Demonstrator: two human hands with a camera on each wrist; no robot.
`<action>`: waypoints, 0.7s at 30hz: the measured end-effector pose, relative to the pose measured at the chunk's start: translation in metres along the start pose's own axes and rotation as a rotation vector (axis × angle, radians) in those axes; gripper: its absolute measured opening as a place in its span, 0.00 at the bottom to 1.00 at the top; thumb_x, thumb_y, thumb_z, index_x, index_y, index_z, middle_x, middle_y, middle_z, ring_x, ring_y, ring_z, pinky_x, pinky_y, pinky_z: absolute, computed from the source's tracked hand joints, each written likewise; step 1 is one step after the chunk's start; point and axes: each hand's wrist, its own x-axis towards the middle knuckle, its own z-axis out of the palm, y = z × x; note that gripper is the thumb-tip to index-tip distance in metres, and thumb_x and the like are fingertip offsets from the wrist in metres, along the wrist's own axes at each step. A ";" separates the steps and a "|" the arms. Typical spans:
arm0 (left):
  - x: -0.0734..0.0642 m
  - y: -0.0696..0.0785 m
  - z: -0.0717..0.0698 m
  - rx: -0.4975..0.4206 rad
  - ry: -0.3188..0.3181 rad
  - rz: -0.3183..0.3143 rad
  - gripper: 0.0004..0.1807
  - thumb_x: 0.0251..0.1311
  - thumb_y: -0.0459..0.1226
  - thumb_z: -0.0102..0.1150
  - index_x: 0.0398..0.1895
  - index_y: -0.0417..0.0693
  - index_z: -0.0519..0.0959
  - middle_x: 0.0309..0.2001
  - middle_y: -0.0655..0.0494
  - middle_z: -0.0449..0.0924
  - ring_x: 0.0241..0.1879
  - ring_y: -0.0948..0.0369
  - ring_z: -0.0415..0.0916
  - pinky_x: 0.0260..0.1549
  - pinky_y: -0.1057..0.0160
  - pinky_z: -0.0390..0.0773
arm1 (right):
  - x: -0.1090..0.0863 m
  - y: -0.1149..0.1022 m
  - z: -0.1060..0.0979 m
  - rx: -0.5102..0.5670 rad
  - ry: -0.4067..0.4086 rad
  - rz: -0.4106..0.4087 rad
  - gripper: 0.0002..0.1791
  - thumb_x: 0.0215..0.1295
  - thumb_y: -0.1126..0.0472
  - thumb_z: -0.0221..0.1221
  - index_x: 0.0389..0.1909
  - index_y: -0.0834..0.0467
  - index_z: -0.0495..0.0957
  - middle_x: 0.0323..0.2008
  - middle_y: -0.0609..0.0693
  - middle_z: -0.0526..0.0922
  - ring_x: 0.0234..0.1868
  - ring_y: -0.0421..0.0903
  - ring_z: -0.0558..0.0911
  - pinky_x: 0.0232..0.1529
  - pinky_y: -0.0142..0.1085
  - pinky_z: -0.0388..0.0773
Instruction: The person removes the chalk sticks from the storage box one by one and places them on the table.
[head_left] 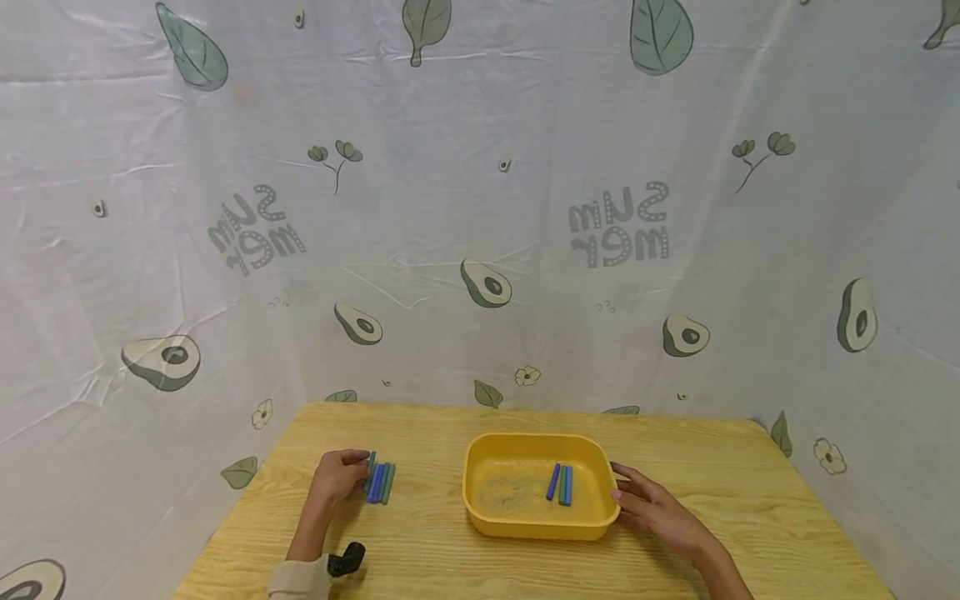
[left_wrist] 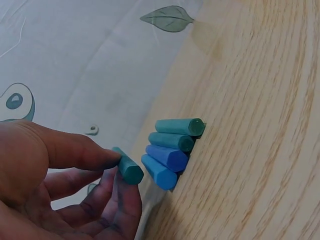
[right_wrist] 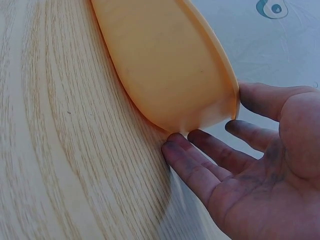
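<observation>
In the left wrist view my left hand (left_wrist: pixel 85 180) pinches a green chalk stick (left_wrist: pixel 131 172) between thumb and fingers. Just beyond it, several blue and green chalk sticks (head_left: pixel 380 483) lie side by side on the wooden table. At the right end of a yellow tray (head_left: pixel 540 531), my right hand (head_left: pixel 663 517) touches the outer wall, its thumb by the rim and its loosely bent fingers low against the side. Inside the tray lie a purple stick (head_left: pixel 552 482), a green stick (head_left: pixel 562 485) and a blue stick (head_left: pixel 568 486). Dark smudges mark the fingers of both hands.
Dusty streaks cover part of the tray's floor. The wooden table (head_left: pixel 427 550) ends at the back against a pale printed sheet (head_left: pixel 480 208), which also hangs at both sides. A black wrist mount (head_left: pixel 347 559) sticks out beside the left sleeve (head_left: pixel 298 579).
</observation>
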 end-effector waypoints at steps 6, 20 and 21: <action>0.002 -0.004 0.002 0.018 0.001 0.017 0.20 0.69 0.26 0.61 0.62 0.25 0.80 0.57 0.28 0.83 0.43 0.52 0.87 0.37 0.56 0.87 | 0.000 0.000 0.000 -0.001 0.000 -0.001 0.41 0.90 0.54 0.43 0.85 0.70 0.34 0.79 0.83 0.49 0.73 0.60 0.78 0.66 0.43 0.84; 0.001 -0.008 0.006 0.102 0.054 0.059 0.20 0.65 0.26 0.61 0.59 0.25 0.82 0.52 0.31 0.86 0.38 0.55 0.83 0.33 0.61 0.81 | 0.001 0.001 0.000 0.000 -0.005 -0.012 0.40 0.90 0.55 0.42 0.85 0.71 0.33 0.79 0.83 0.50 0.74 0.64 0.76 0.66 0.42 0.83; 0.001 -0.008 0.006 0.109 0.057 0.059 0.20 0.65 0.26 0.61 0.59 0.25 0.82 0.51 0.32 0.86 0.39 0.55 0.84 0.33 0.61 0.81 | 0.001 0.001 0.000 -0.002 -0.002 -0.008 0.40 0.90 0.55 0.43 0.85 0.71 0.33 0.79 0.83 0.50 0.74 0.64 0.76 0.66 0.42 0.84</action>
